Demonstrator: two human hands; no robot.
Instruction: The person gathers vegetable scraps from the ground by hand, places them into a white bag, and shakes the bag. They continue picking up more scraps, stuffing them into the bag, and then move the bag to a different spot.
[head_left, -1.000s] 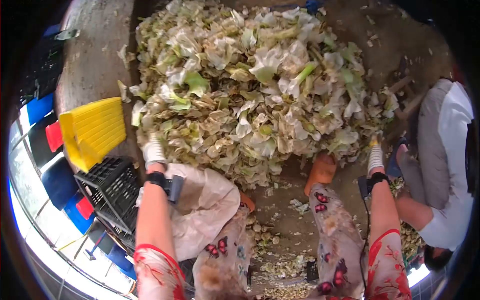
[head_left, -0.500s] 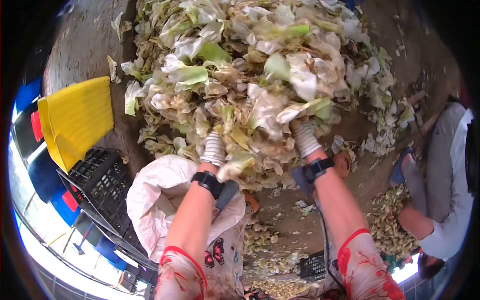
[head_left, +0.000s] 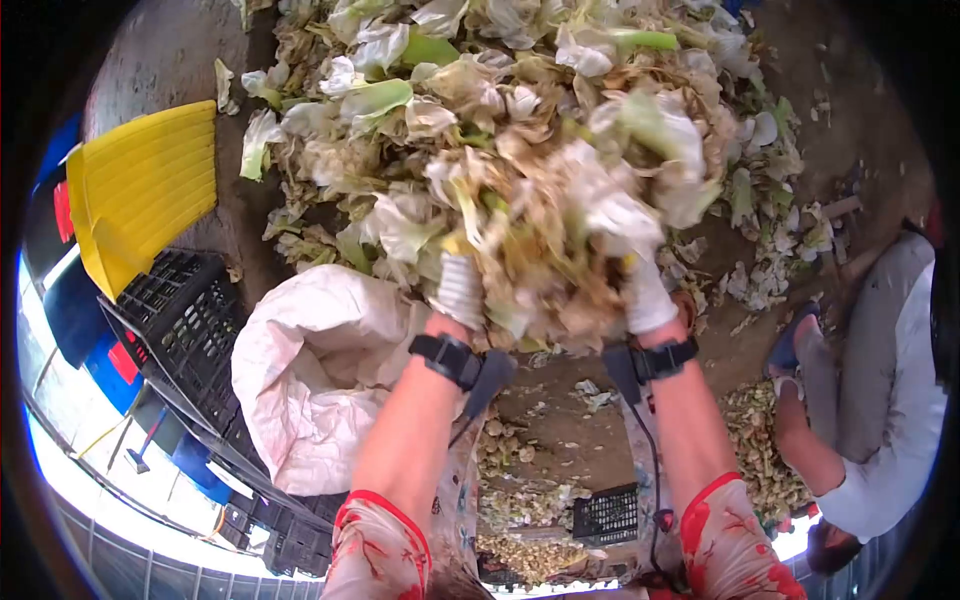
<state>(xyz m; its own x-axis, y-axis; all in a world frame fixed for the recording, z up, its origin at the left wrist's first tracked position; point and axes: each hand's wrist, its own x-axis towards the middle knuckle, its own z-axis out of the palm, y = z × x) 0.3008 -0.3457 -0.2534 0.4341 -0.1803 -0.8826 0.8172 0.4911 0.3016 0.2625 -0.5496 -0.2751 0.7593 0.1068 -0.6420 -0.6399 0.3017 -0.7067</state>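
A bulky clump of withered leaves (head_left: 560, 235), brown, white and pale green, is lifted between my two gloved hands. My left hand (head_left: 460, 287), in a striped white glove, presses the clump's left side. On its right side is my right hand (head_left: 648, 295), also gloved. The fingers of both hands are mostly buried in the leaves, and the clump is smeared by motion. Behind it spreads a big heap of the same leaves (head_left: 380, 140). Just left of my left forearm stands a wide-mouthed white sack (head_left: 265, 400), its rim rolled outward.
A black plastic crate (head_left: 190, 330) stands left of the sack, beneath a yellow corrugated sheet (head_left: 150, 190). At the right, a person (head_left: 880, 370) in grey trousers is beside a pile of small bulb-like pieces (head_left: 765, 440). Another black crate (head_left: 605, 515) lies below, behind my arms.
Both hands have drawn back from the heap, raising a clump of leaves between them. The view has shifted, and more of the sack's opening shows.
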